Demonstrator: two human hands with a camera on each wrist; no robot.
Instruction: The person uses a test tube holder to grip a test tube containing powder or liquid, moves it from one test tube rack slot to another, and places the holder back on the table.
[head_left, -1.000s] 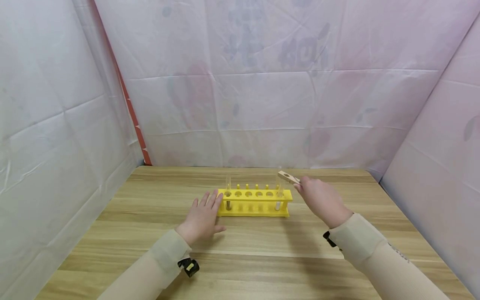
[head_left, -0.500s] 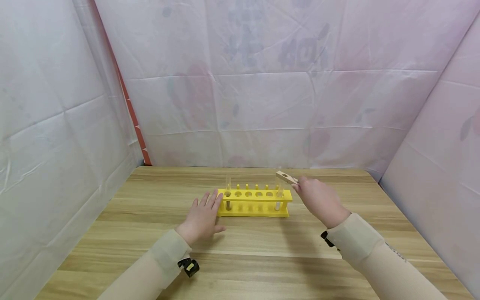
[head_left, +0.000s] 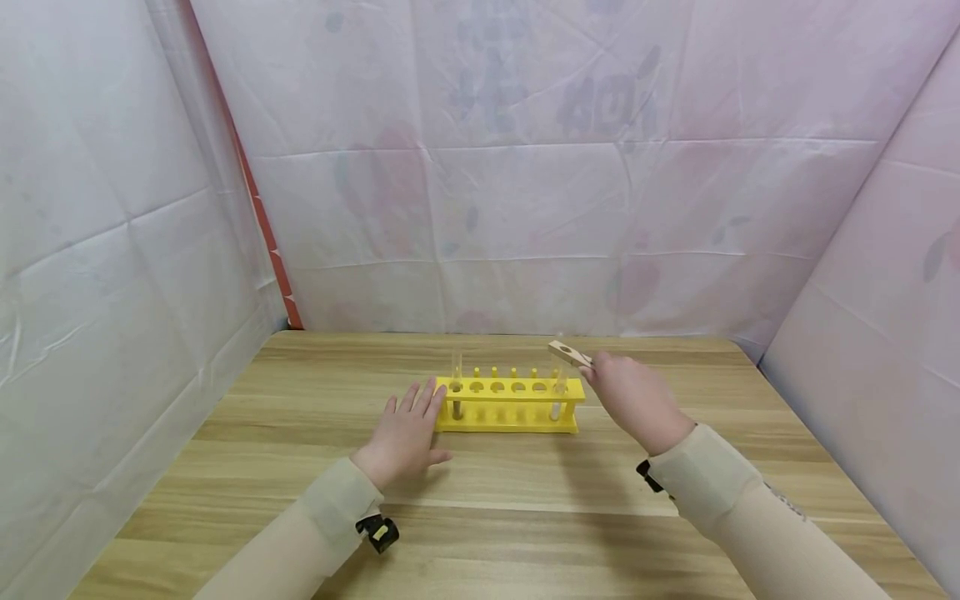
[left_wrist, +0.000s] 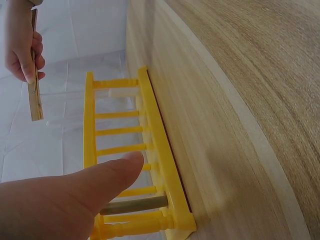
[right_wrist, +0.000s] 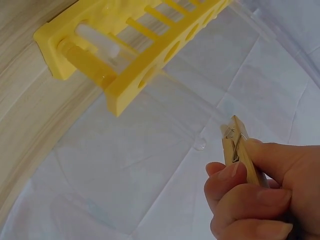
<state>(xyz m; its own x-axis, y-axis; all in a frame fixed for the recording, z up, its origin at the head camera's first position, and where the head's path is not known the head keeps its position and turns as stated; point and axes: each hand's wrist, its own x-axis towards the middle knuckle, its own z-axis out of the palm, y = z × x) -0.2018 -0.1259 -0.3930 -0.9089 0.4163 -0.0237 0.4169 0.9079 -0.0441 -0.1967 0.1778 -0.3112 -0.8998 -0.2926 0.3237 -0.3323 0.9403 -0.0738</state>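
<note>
A yellow test tube rack [head_left: 510, 397] stands on the wooden table. My left hand [head_left: 400, 437] lies flat at its left end, fingers straight against it, thumb apart. My right hand [head_left: 637, 398] grips a wooden test tube clamp [head_left: 567, 353] above the rack's right end, fingers curled round its handle. In the right wrist view the clamp's tips are right by the mouth of the right test tube [right_wrist: 190, 102]. White contents [right_wrist: 97, 40] show low in that tube. A second test tube [head_left: 457, 408], dark in its lower part, stands upright in the leftmost hole.
Between the two tubes, several rack holes hold nothing, with short yellow pegs [head_left: 513, 373] behind them. Pale cloth walls [head_left: 525, 208] enclose the table [head_left: 495, 517] at the back and both sides. Each wrist wears a band with a small black device [head_left: 378, 533].
My right hand has shifted slightly left with the clamp, bringing its tips across the right tube's upper part. The left hand, rack and tubes have stayed in place.
</note>
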